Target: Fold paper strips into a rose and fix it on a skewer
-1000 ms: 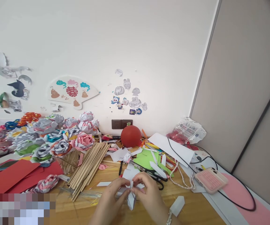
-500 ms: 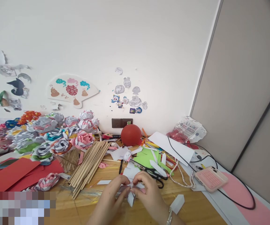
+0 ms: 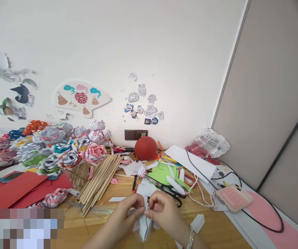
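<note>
Both hands meet low in the middle of the view, over the wooden table. My left hand point(image 3: 130, 211) pinches a folded white paper piece point(image 3: 144, 228) between thumb and forefinger. Close beside it, my right hand point(image 3: 163, 209) grips the same paper near its top, fingertips almost touching the left ones. The paper's pointed end hangs down toward me, and its upper part is hidden behind the fingers. Just beyond the hands lie black-handled scissors point(image 3: 169, 190) and white paper scraps point(image 3: 145, 187). A small white and pink paper flower point(image 3: 141, 171) rests a little farther back.
Wooden sticks point(image 3: 101, 181) lie left of the hands, with many folded paper flowers point(image 3: 50, 135) and red paper point(image 3: 16, 186) farther left. A red balloon point(image 3: 145, 148) sits by the wall. To the right are green paper point(image 3: 163, 173), a bead string point(image 3: 199, 200), a pink phone point(image 3: 234, 197) and a black cable point(image 3: 268, 224).
The folded paper has turned so its longer, narrower pointed body hangs down toward me. My fingers have shifted their pinch slightly, and the whole view has moved a little.
</note>
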### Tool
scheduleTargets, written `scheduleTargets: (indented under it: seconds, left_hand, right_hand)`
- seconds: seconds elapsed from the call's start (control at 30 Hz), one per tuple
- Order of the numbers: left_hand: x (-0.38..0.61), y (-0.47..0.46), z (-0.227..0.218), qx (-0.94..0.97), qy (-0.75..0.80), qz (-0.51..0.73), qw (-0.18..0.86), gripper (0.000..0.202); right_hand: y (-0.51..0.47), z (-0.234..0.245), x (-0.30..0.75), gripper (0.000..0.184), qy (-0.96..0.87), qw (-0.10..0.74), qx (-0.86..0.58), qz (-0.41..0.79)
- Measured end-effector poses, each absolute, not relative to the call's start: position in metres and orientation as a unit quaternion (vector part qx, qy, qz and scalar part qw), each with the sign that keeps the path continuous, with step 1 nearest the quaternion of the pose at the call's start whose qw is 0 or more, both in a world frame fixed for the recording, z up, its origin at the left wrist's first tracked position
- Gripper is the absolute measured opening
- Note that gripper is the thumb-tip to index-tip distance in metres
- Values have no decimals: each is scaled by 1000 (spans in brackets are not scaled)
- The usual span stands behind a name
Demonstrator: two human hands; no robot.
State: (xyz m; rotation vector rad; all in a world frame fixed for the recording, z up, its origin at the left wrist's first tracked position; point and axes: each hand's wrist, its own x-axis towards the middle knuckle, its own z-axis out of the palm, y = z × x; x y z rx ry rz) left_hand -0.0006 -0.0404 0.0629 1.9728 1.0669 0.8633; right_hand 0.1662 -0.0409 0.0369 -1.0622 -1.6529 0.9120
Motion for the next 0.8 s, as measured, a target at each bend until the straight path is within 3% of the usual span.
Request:
scheduleTargets:
  seconds: [0.13, 0.27, 0.6, 0.8]
  left_hand:
    - [1, -35, 54, 701, 409, 338, 476, 19]
    - [1, -26, 37, 657, 384, 322, 563, 31]
    - [0, -21, 26, 689, 458, 340, 448, 20]
    - [0, -22, 24, 686, 463, 344, 443, 19]
  right_hand:
    - [-40, 36, 168, 19, -619, 450, -392, 511]
    - [-38, 36, 169, 12, -615, 431, -388, 534]
    - [-38, 30, 163, 10, -639, 423, -481, 427]
    - [-41, 32, 158, 12, -681, 415, -523, 301]
